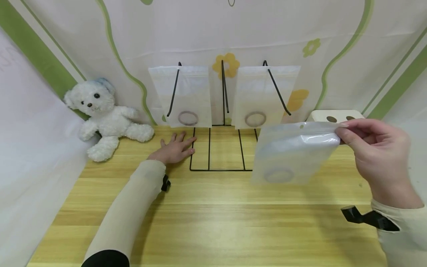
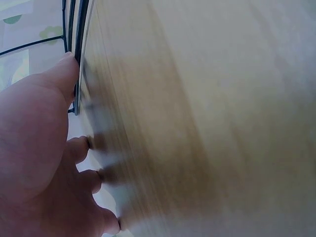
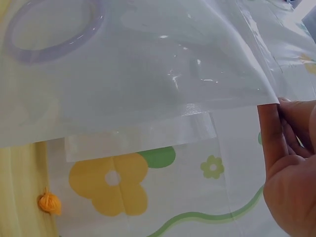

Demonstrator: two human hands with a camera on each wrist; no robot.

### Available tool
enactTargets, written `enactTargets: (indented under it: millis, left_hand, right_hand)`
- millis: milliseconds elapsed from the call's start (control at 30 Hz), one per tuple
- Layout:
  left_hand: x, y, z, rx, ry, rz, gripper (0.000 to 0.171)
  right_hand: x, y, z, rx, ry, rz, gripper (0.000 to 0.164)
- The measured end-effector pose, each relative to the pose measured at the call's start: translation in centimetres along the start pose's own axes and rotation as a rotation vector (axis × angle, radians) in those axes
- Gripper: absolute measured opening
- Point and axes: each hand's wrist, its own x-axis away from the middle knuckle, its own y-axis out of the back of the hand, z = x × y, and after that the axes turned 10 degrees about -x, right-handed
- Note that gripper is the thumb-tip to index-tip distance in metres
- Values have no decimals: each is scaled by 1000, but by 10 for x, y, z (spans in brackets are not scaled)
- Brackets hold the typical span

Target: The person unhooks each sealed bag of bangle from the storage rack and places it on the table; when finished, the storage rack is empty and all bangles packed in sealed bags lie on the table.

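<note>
My right hand (image 1: 383, 157) pinches the upper right corner of a translucent zip-lock bag (image 1: 293, 148) between thumb and fingers. The bag tilts in the air, right of the rack, with a small hole near its top edge. Inside it lies a pale purple ring (image 3: 54, 52), clear in the right wrist view. My left hand (image 1: 175, 150) rests with fingers spread on the table, its thumb side at the left edge of a black wire rack (image 1: 220, 170). Two similar bags hang on the rack's outer hooks: a left bag (image 1: 193, 92) and a right bag (image 1: 257, 92), each with a ring.
A white teddy bear (image 1: 110, 118) sits at the back left. Behind the held bag stands a white box (image 1: 338, 113) with dark round spots. The rack's middle hook (image 1: 225, 89) bears no bag. A patterned curtain (image 1: 186, 33) backs the wooden table (image 1: 213, 222).
</note>
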Motion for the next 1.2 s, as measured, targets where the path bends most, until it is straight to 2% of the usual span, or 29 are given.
enactTargets:
  millis: [133, 300, 400, 500, 567, 633, 767, 833, 933, 1000, 1200]
  left_hand:
    - [-4, -4, 5, -1, 0, 4, 71]
    - [-6, -5, 8, 2, -4, 1, 72]
    - [-5, -5, 8, 5, -2, 6, 72]
    - [-4, -4, 8, 10, -4, 7, 73]
    - [-3, -4, 8, 10, -7, 4, 73]
    - [-3, -4, 9, 8, -7, 1, 73]
    - [-2, -4, 9, 9, -7, -4, 73]
    - [-2, -3, 8, 11, -7, -4, 72]
    - [0, -2, 5, 12, -7, -5, 72]
    - [2, -1, 2, 10, -5, -5, 72]
    - [7, 4, -6, 13, -9, -12, 68]
  right_hand:
    - [8, 11, 1, 98, -14, -8, 13]
    - [20, 29, 3, 140, -42, -1, 12]
    - [27, 40, 3, 118, -45, 5, 13]
    - [29, 50, 0, 24, -28, 53, 19]
    - [29, 57, -3, -52, -25, 91, 24]
    - [27, 63, -6, -72, -38, 107, 27]
    - [24, 76, -13, 106, -92, 68, 29]
    - [21, 82, -18, 153, -128, 51, 28]
    - [14, 89, -26, 131, -175, 28, 26]
    - [9, 93, -32, 67, -200, 21, 22]
    - [-3, 106, -51, 71, -258, 46, 19]
